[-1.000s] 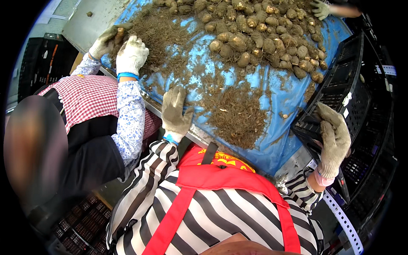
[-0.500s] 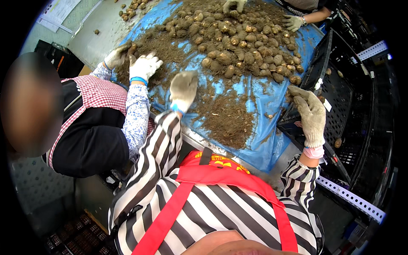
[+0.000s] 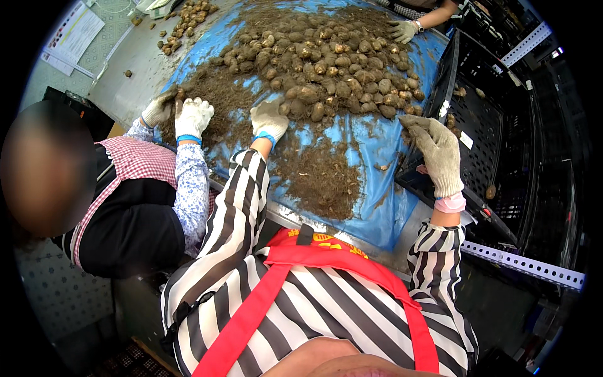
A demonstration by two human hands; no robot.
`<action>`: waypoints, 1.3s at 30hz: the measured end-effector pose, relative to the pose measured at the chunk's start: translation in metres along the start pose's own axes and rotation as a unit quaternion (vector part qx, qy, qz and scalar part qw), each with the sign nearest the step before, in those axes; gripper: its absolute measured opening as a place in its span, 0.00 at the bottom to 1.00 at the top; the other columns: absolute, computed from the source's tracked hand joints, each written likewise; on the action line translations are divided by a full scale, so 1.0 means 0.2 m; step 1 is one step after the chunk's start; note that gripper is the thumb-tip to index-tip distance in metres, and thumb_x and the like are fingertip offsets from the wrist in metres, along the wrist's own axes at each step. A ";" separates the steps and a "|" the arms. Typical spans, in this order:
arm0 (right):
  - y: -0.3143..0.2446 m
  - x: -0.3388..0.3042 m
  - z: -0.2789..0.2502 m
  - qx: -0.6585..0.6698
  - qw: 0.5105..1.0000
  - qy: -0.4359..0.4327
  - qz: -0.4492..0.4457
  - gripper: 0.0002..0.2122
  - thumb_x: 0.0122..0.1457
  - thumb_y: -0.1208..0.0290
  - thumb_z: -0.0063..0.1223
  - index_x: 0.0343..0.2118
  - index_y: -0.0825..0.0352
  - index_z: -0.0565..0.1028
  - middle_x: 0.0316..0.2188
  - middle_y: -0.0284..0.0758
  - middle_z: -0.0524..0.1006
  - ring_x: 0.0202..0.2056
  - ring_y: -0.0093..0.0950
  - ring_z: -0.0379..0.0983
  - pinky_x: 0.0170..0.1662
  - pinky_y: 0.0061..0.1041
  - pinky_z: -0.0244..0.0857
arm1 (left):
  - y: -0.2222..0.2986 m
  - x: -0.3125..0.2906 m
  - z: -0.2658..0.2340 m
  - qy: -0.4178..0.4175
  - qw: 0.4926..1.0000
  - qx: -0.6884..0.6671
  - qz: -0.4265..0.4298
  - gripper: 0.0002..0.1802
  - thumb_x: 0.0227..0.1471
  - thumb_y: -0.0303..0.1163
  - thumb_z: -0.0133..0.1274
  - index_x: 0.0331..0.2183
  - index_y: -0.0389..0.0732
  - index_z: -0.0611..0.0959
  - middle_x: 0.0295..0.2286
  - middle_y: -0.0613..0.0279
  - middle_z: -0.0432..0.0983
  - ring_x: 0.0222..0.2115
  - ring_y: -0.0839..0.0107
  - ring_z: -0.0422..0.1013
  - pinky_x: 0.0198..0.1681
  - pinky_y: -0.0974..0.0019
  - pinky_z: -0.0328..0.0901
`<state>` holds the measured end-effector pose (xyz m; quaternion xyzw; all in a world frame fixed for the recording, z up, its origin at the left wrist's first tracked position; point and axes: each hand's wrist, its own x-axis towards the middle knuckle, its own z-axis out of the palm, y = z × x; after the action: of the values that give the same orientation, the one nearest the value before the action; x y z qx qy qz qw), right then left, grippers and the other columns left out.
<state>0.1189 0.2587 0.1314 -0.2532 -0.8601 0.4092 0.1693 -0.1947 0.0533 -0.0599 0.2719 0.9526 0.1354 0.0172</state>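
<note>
Small, hairy brown taro tubers [image 3: 352,69] lie heaped on a blue plastic sheet [image 3: 383,213] over the table. My left hand [image 3: 270,119], in a soiled pale knit glove, reaches the near-left edge of the heap. Its fingers are bent closed against a tuber there. My right hand [image 3: 438,157], gloved alike, hovers by the near rim of a black plastic crate [image 3: 483,132]. Thumb and fingers curl together, and a dark bit shows at the fingertips, too hidden to name. Loose root fibres [image 3: 326,182] cover the sheet between my hands.
A co-worker in a checked apron [image 3: 141,160] works close on my left, both gloved hands in the fibres. Another person's gloved hand [image 3: 402,30] rests at the far right of the heap. Several tubers [image 3: 188,22] lie on the metal table at far left. A perforated metal rail [image 3: 521,264] runs by the crates.
My left hand has come to the heap's edge and bent its fingers at a tuber. The right hand keeps its curl by the crate. One far gloved hand has left the heap's top.
</note>
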 end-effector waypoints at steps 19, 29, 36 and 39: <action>0.02 -0.06 0.18 0.193 0.974 0.044 -0.112 0.15 0.63 0.77 0.58 0.53 0.63 0.79 0.48 0.35 0.82 0.49 0.25 0.79 0.53 0.24 0.74 | 0.24 -0.69 -0.53 -0.031 0.726 -0.678 0.109 0.37 0.53 0.25 0.55 0.63 0.29 0.65 0.56 0.50 0.69 0.53 0.64 0.71 0.56 0.61 0.69; -0.17 -0.13 0.62 0.142 0.960 0.031 -0.240 0.16 0.56 0.73 0.63 0.49 0.63 0.82 0.41 0.38 0.82 0.44 0.37 0.78 0.49 0.34 0.71 | 0.41 -0.88 -0.71 0.016 0.901 -0.408 0.147 0.27 0.56 0.32 0.58 0.58 0.40 0.77 0.50 0.48 0.78 0.52 0.56 0.74 0.54 0.60 0.68; -0.14 -0.09 0.63 0.124 0.989 -0.009 -0.075 0.11 0.63 0.66 0.53 0.40 0.65 0.84 0.38 0.41 0.83 0.41 0.38 0.79 0.45 0.33 0.71 | 0.35 -0.93 -0.67 -0.059 0.880 -0.458 0.113 0.28 0.58 0.35 0.60 0.58 0.40 0.76 0.51 0.51 0.79 0.50 0.60 0.76 0.56 0.62 0.68; -0.09 -0.11 0.64 0.163 0.985 -0.033 -0.038 0.12 0.65 0.66 0.51 0.43 0.65 0.83 0.40 0.41 0.83 0.42 0.40 0.79 0.46 0.33 0.71 | 0.37 -0.95 -0.72 -0.079 0.839 -0.533 0.079 0.28 0.54 0.30 0.56 0.58 0.37 0.77 0.50 0.51 0.79 0.49 0.61 0.76 0.57 0.63 0.67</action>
<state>0.0687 0.1569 0.0670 -0.1754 -0.7962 0.5452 0.1949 -0.0093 -0.0212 0.0909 0.3050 0.7036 0.6016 0.2236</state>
